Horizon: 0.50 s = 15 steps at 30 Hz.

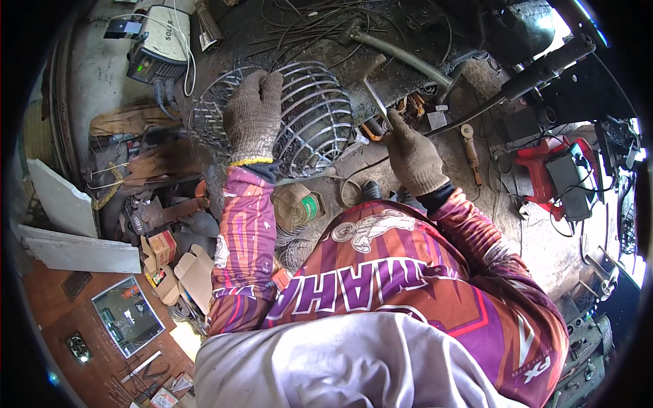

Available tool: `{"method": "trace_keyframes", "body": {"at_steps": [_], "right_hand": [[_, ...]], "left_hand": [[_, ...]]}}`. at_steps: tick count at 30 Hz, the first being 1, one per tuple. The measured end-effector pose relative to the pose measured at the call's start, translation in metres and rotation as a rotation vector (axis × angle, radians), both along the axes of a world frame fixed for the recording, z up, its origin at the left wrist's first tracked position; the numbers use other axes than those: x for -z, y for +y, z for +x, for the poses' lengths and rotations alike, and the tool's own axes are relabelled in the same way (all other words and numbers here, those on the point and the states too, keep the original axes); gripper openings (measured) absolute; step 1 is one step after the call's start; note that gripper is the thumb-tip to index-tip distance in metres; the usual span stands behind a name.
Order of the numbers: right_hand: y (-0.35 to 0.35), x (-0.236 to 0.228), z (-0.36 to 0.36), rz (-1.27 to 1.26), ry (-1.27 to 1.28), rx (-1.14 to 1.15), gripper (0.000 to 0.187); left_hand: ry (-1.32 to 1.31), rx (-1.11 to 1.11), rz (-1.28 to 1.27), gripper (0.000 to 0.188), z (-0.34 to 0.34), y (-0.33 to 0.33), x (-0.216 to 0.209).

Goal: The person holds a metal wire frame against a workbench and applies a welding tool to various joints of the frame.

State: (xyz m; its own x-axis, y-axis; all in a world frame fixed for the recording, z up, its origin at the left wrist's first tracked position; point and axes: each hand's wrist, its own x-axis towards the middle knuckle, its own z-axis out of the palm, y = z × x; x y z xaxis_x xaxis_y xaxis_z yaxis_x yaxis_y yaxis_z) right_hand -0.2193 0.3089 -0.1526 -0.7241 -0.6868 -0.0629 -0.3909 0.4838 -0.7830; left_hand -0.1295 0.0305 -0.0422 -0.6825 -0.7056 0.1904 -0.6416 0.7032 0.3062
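Observation:
A round cage of curved metal bars [316, 115] lies on the dark work surface in front of me. My left hand [253, 115], in a brown knit glove with a yellow cuff edge, is on the cage's left part, fingers bent over its bars; the fingertips are partly hidden. To the right of the cage, my right hand [415, 156], gloved alike, is closed around the lower end of a slim metal tool with a bent head [375, 92]. That tool points up and away from me, its head apart from the cage.
A white welding machine [162, 41] stands far left, near a bundle of thin rods [208, 26]. A long metal bar with a crosspiece [401, 56] lies beyond the cage. Cables, a red-framed machine [558, 173] and a brown-handled tool [470, 153] are right; opened cardboard boxes [194, 272] are left.

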Motion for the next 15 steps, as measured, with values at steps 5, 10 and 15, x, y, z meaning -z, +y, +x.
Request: {"method": "trace_keyframes", "body": {"at_steps": [5,10,15], "right_hand": [[0.000,-0.018,-0.001,-0.080,-0.050,0.082,0.051],[-0.001,-0.008,-0.003,-0.078,-0.041,0.030,0.051],[-0.005,-0.030,-0.001,0.025,-0.179,0.061,0.050]], "left_hand": [[0.026,0.021,-0.026,0.053,0.004,0.000,0.000],[0.017,-0.002,0.025,0.053,0.004,-0.001,0.001],[0.038,0.021,-0.003,0.053,0.003,-0.001,0.001]]}}
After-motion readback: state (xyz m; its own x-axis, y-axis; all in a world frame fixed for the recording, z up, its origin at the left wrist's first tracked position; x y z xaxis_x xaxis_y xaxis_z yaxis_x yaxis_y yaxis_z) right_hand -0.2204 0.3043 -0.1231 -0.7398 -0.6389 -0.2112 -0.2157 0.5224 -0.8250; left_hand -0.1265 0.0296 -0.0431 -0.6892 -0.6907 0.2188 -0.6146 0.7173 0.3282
